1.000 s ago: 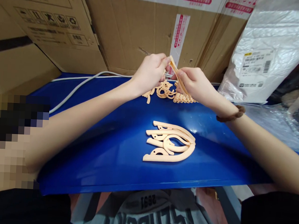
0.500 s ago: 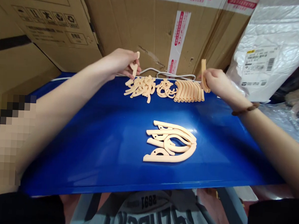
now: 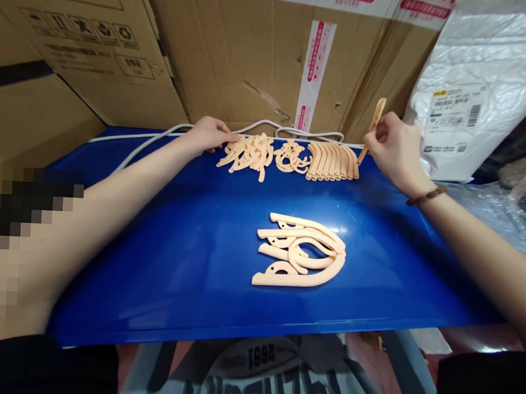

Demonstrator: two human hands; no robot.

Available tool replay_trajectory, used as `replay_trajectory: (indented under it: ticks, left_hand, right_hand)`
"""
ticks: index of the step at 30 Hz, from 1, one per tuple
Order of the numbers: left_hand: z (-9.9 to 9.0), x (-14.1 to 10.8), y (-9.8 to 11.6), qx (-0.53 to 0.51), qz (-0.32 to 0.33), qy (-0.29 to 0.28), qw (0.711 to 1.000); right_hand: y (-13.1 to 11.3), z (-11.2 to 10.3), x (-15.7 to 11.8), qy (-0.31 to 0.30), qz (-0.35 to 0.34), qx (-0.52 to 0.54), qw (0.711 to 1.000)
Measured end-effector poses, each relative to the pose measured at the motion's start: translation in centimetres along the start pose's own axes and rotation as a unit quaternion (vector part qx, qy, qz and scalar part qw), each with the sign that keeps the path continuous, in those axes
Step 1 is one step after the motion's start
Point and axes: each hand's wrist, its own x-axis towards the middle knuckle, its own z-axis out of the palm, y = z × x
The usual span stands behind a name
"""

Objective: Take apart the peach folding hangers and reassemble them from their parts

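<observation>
My left hand (image 3: 212, 135) reaches to the left edge of a loose pile of small beige plastic hanger parts (image 3: 252, 152), fingers closed on a small hanger part there; the fingertips are partly lost among the pieces. My right hand (image 3: 393, 146) pinches a beige hanger arm (image 3: 376, 116), tilted upright, its lower end beside the right end of a neat row of curved hanger arms (image 3: 330, 161). Between pile and row lie several hook-shaped pieces (image 3: 290, 156). Nearer me, hanger arms and hooks lie joined or laid together as folding hangers (image 3: 303, 279).
The blue table (image 3: 175, 263) has its front edge close to my body. Cardboard boxes (image 3: 235, 54) stand along the back and left. A white cable (image 3: 155, 137) runs behind the parts. A white plastic parcel bag (image 3: 458, 78) leans at the back right.
My left hand has come down and left onto the pile with its small part. My right hand has shifted slightly right, and its hanger arm now tilts to the right. The folding hangers have stayed put.
</observation>
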Motion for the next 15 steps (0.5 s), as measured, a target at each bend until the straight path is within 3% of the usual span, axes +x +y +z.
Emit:
replay_trajectory:
  ticks: [3, 11, 15]
  left_hand:
    - [-0.1, -0.6, 0.1, 0.013, -0.013, 0.044, 0.999]
    - [0.4, -3.2, 2.4, -0.065, -0.051, -0.004, 0.997]
    - [0.2, -4.3, 3.9, -0.067, -0.061, -0.017, 0.996]
  right_hand:
    - [0.5, -0.1, -0.2, -0.018, -0.027, -0.013, 0.999]
    - [1.1, 0.6, -0.3, -0.031, -0.072, -0.180, 0.981]
    - [1.4, 1.0, -0.2, -0.081, -0.124, -0.239, 0.960]
